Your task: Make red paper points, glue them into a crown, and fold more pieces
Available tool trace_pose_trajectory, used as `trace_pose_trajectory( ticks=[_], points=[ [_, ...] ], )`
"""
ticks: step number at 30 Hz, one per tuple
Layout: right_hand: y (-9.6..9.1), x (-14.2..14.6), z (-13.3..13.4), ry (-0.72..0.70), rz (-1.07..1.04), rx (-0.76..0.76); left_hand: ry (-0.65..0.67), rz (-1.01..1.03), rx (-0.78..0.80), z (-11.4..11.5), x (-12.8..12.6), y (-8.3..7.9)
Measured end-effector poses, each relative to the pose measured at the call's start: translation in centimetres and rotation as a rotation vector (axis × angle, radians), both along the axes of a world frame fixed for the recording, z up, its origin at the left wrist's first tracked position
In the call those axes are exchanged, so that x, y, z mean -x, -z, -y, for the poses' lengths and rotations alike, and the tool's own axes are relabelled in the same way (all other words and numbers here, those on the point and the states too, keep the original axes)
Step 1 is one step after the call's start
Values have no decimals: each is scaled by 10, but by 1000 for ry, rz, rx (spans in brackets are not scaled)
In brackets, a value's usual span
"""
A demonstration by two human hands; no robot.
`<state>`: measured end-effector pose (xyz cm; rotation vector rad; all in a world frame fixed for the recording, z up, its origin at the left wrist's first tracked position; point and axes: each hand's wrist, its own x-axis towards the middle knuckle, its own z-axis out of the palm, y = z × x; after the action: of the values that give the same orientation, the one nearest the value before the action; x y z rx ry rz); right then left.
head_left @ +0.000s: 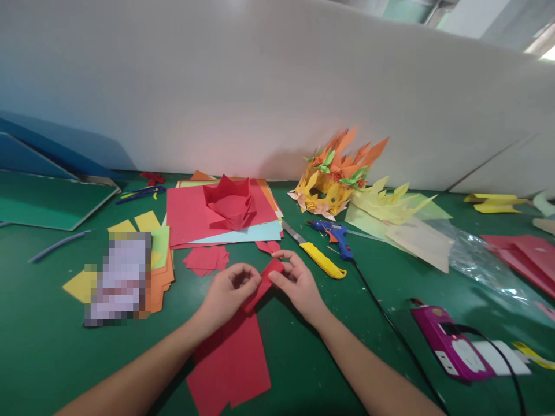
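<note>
Between my two hands is a small folded piece of red paper (260,293), held above the table. My left hand (232,289) pinches its left edge with thumb and forefinger. On the other side, the thumb and fingers of my right hand (299,283) close on its upper right end. Larger red paper sheets (236,364) lie below my hands. Small red paper cutouts (207,259) are spread just beyond my left hand. Past them, a red folded-paper crown (229,202) sits on a stack of coloured paper (184,216).
Right of my hands lie a yellow utility knife (323,260) and a blue glue gun (336,236) with a black cord. Paper crowns (329,190) stand behind. A magenta power box (453,344) is at right, a blurred-out phone-like object (124,277) at left.
</note>
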<state>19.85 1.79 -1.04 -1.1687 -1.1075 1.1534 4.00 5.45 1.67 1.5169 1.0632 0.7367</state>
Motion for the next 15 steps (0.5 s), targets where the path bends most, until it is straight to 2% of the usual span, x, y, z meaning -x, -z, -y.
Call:
trace_pose_trajectory(
  ticks=[2, 6, 10, 15],
  points=[
    [0, 0, 0, -49, -53, 21, -42, 90, 75, 1, 0, 0],
    [-1, 1, 1, -127, 14, 9, -82, 194, 149, 3, -1, -1],
    [-1, 1, 1, -132, -3, 20, -20, 202, 205, 4, -1, 0],
    [-2, 2, 1, -113, -17, 62, 35, 148, 161, 2, -1, 2]
  ],
)
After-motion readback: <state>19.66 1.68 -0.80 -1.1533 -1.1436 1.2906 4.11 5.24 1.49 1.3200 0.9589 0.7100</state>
